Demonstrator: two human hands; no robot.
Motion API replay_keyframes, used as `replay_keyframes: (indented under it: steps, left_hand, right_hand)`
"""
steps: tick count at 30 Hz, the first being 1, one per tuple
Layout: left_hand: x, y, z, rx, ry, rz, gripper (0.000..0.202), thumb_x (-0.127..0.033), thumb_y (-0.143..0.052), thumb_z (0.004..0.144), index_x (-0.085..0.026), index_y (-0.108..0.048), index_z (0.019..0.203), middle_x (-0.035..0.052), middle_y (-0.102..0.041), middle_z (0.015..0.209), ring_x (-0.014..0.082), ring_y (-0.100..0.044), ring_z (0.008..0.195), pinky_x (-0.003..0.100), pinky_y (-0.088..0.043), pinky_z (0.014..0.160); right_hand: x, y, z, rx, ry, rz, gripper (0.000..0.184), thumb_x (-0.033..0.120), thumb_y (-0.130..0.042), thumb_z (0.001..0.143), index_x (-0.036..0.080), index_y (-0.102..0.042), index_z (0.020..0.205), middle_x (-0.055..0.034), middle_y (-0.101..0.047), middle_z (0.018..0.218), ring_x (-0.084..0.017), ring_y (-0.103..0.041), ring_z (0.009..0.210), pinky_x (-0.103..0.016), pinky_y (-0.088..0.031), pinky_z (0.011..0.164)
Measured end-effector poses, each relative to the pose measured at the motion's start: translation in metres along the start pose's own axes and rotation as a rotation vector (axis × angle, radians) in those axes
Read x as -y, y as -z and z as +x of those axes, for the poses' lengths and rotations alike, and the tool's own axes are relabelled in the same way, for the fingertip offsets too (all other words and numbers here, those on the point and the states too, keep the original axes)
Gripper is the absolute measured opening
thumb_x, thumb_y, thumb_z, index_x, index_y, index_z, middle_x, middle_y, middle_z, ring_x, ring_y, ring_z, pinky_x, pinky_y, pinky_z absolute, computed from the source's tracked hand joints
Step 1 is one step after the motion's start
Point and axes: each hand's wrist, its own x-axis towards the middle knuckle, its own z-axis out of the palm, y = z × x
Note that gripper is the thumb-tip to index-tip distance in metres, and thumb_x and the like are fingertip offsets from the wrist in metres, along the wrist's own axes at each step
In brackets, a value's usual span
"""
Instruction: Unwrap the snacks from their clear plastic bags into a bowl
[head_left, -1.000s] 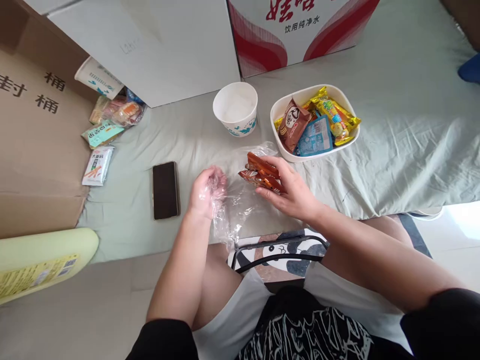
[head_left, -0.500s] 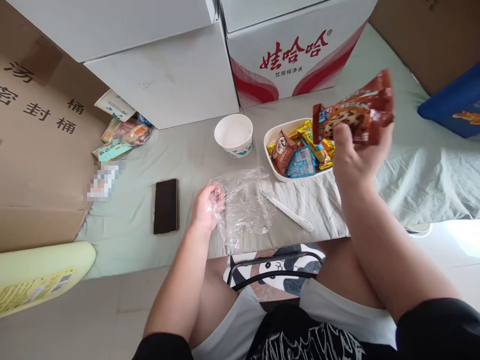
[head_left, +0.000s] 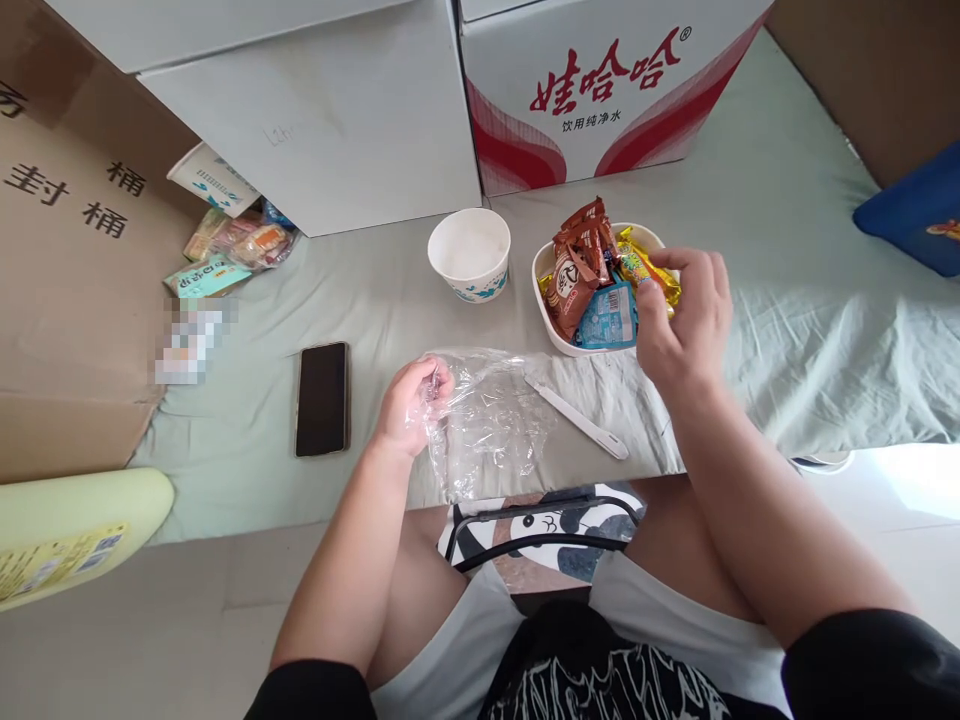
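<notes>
My left hand [head_left: 412, 405] is closed on a crumpled clear plastic bag [head_left: 495, 425], which spreads over the cloth to its right. At the right rim of a white oval container [head_left: 574, 349] is my right hand [head_left: 690, 325]. Its thumb and forefinger are apart, with a yellow snack packet [head_left: 637, 262] showing beside and between them; whether they touch it is unclear. A reddish-brown cookie packet [head_left: 589, 235] rests on top at the back of the container. In front of it are a brown packet [head_left: 571, 290] and a blue packet [head_left: 609, 315].
A white utility knife [head_left: 581, 420] lies beside the bag. Behind it stands a paper bowl [head_left: 469, 260]. A phone [head_left: 322, 400] is at the left. White cartons [head_left: 322, 130] line the back, with a tipped paper bowl [head_left: 210, 180] and packaged snacks [head_left: 247, 240] near the brown carton.
The reddish-brown cookie packet has gone from my right hand into the container. That hand has lowered to the container's right side. My left hand keeps hold of the plastic bag.
</notes>
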Motion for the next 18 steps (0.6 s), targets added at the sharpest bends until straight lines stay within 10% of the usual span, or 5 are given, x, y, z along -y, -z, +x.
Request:
replay_keyframes:
  steps: [4,7,12,14,18]
  left_hand:
    - [0.000,0.005,-0.007,0.263,0.048,-0.041,0.027,-0.031,-0.070,0.071,-0.016,-0.054,0.056,0.0003,-0.049,0.051,0.0050,-0.035,0.038,0.016,-0.024,0.036]
    - [0.000,0.008,-0.011,0.378,0.089,-0.075,0.034,-0.036,-0.070,0.073,-0.018,-0.049,0.054,0.0008,-0.047,0.047,0.0084,-0.039,0.037,0.018,-0.026,0.035]
    - [0.002,0.008,-0.005,0.213,0.019,-0.120,0.036,-0.035,-0.058,0.084,-0.019,-0.045,0.054,-0.0013,-0.042,0.041,0.0080,-0.033,0.030,0.019,-0.024,0.033]
    - [0.002,0.006,-0.001,0.093,-0.027,-0.122,0.036,-0.033,-0.056,0.088,-0.019,-0.048,0.056,-0.0010,-0.045,0.044,0.0069,-0.033,0.030,0.019,-0.025,0.035]
    - [-0.002,0.004,0.005,-0.006,-0.050,-0.020,0.036,-0.041,-0.058,0.093,-0.017,-0.059,0.065,0.0023,-0.055,0.053,0.0082,-0.043,0.037,0.020,-0.029,0.038]
  right_hand:
    - [0.025,0.002,-0.030,0.173,0.290,0.254,0.025,0.039,-0.057,0.096,0.024,-0.064,0.114,-0.0106,-0.070,0.108,-0.028,-0.068,0.104,-0.051,-0.055,0.097]
    - [0.039,-0.001,-0.050,0.510,0.394,0.466,0.071,0.063,-0.068,0.089,0.021,-0.053,0.144,-0.0176,-0.064,0.138,-0.035,-0.062,0.129,-0.055,-0.054,0.108]
    - [0.037,-0.009,-0.063,0.850,0.387,0.689,0.113,0.080,-0.074,0.076,0.021,-0.033,0.164,-0.0198,-0.050,0.160,-0.036,-0.056,0.142,-0.054,-0.051,0.116]
    - [0.039,-0.012,-0.064,0.892,0.316,0.700,0.106,0.073,-0.077,0.078,0.020,-0.038,0.162,-0.0200,-0.056,0.155,-0.032,-0.066,0.129,-0.049,-0.057,0.107]
    - [0.055,-0.016,-0.065,0.836,0.013,0.533,0.034,0.043,-0.063,0.097,0.017,-0.071,0.118,-0.0078,-0.079,0.093,-0.018,-0.073,0.074,-0.034,-0.060,0.072]
